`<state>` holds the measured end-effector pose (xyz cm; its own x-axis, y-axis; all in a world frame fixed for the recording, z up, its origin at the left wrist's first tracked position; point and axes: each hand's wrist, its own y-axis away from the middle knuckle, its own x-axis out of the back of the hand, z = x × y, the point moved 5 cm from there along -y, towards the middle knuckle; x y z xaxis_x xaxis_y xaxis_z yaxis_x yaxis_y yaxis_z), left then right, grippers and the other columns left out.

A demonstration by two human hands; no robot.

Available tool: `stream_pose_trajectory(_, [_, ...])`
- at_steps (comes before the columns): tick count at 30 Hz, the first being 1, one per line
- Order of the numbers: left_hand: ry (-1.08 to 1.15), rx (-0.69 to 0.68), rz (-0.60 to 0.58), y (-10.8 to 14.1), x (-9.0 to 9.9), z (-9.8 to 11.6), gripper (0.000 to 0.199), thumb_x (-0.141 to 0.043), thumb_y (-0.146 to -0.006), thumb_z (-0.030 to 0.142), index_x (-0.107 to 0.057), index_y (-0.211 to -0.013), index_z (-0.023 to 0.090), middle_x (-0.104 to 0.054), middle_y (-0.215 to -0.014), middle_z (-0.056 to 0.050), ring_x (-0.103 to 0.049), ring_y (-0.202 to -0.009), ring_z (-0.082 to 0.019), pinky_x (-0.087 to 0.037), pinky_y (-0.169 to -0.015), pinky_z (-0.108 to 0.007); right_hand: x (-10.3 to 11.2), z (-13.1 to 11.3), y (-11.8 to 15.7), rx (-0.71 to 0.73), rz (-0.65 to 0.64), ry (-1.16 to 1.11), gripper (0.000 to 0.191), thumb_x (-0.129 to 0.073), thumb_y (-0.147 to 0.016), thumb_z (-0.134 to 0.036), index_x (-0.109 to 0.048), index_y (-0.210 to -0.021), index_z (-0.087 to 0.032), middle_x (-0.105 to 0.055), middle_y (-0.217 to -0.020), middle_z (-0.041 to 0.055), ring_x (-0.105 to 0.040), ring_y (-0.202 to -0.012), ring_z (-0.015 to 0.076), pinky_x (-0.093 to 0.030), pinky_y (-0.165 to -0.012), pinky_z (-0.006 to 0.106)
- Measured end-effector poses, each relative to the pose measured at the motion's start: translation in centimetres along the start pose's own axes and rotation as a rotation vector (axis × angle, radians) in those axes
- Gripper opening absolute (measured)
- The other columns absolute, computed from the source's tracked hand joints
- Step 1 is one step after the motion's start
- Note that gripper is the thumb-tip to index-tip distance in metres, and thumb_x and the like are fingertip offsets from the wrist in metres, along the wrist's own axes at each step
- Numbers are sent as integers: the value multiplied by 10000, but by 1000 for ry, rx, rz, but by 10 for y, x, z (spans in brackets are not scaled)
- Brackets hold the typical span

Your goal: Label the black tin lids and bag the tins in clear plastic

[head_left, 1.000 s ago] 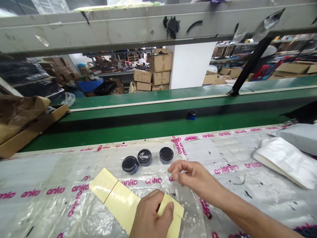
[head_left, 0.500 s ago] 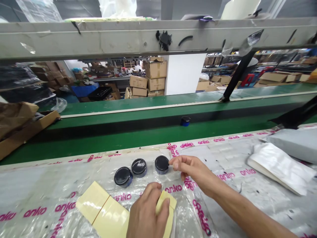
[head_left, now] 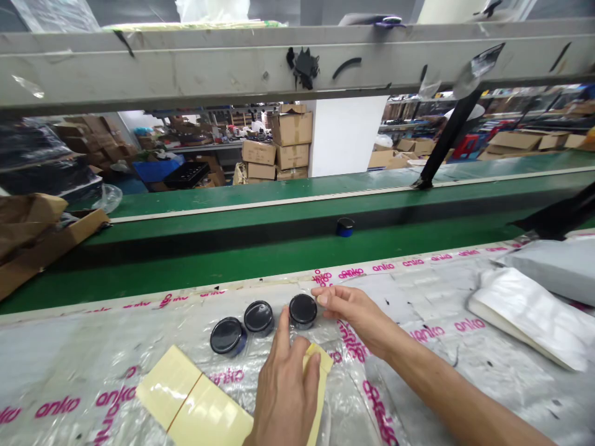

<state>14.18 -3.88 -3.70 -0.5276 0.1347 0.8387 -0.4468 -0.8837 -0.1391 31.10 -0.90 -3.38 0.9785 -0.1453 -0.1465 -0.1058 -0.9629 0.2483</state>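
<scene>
Three small round jars with black lids stand in a slanting row on the plastic-covered bench: a left jar (head_left: 227, 336), a middle jar (head_left: 258, 317) and a right jar (head_left: 303, 310). My left hand (head_left: 288, 387) keeps a pale yellow label backing sheet (head_left: 321, 365) under its thumb, while its index finger reaches to the left side of the right jar. Thumb and fingertips of my right hand (head_left: 351, 310) are pinched together at that jar's upper right edge; whatever they hold is too small to make out. Another yellow sheet section (head_left: 195, 396) lies left of my left hand.
Beyond the bench, a lone jar with a blue base (head_left: 344, 227) stands on the green conveyor (head_left: 232, 254). White packets (head_left: 530, 316) lie at the right. A torn cardboard box (head_left: 56, 248) sits at left. A grey beam (head_left: 186, 68) crosses overhead, with a black post (head_left: 450, 139) below.
My left hand has moved slightly up and stretched its index finger to the right jar's side. My right hand has shifted a little left and up along the jar's edge.
</scene>
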Motion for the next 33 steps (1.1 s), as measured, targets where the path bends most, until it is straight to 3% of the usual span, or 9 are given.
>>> stream_pose_trajectory(4, [5,-19,2,-1,-1,-1,263,-376,-1009,298,-598,-901,209,-191,-1652,-130,-639,-1185,-279,-594,-845,-438,-1,1,-1,-10,-27,-39,408,-812,-717,-522,-718,-879,-159,-708,-1129,102,-628,-1058,262,-484,-841,329])
stream_pose_trajectory(12, [-16,-31,25,-1,-2,-1,281,-367,-1014,311,-602,-891,216,-194,-1658,-88,-642,-1180,-293,-597,-832,-441,-2,2,0,12,-54,-82,385,-747,-806,-492,-755,-1004,-163,-717,-1107,108,-612,-1129,282,-494,-856,357])
stream_pose_trajectory(18, [-42,-48,39,1,0,0,280,-383,-1008,306,-597,-854,210,-220,-1649,-103,-709,-1013,-258,-596,-751,-386,-3,3,-1,7,-46,-87,380,-719,-816,-487,-744,-987,-150,-710,-1061,107,-613,-1107,283,-496,-842,362])
stream_pose_trajectory(22, [-62,-28,-27,4,-1,3,293,-365,-1015,312,-596,-863,213,-199,-1652,-127,-730,-860,-222,-584,-687,-361,-2,5,-3,26,-63,-88,353,-761,-792,-474,-689,-941,-162,-683,-1135,104,-604,-1119,283,-486,-883,378])
stream_pose_trajectory(27, [-102,-4,-18,10,-4,3,284,-372,-1010,307,-595,-854,226,-227,-1647,-106,-732,-885,-240,-589,-695,-377,-4,15,-3,156,-140,0,655,-836,-703,-339,-540,-1270,-200,-616,-1243,121,-576,-1168,287,-470,-968,428])
stream_pose_trajectory(30, [-65,-28,43,11,-1,1,261,-385,-1004,312,-609,-893,240,-335,-1597,-100,-690,-1068,-281,-592,-805,-431,-7,18,-3,317,-129,163,779,-804,-734,-266,-417,-1410,-255,-478,-1436,126,-533,-1211,276,-454,-1003,454])
stream_pose_trajectory(33, [22,-59,82,7,6,-3,215,-431,-988,320,-621,-922,244,-434,-1512,-105,-603,-1233,-287,-574,-912,-447,-10,14,-4,442,-81,354,895,-811,-729,-226,-336,-1485,-293,-401,-1505,103,-523,-1179,251,-415,-1051,461])
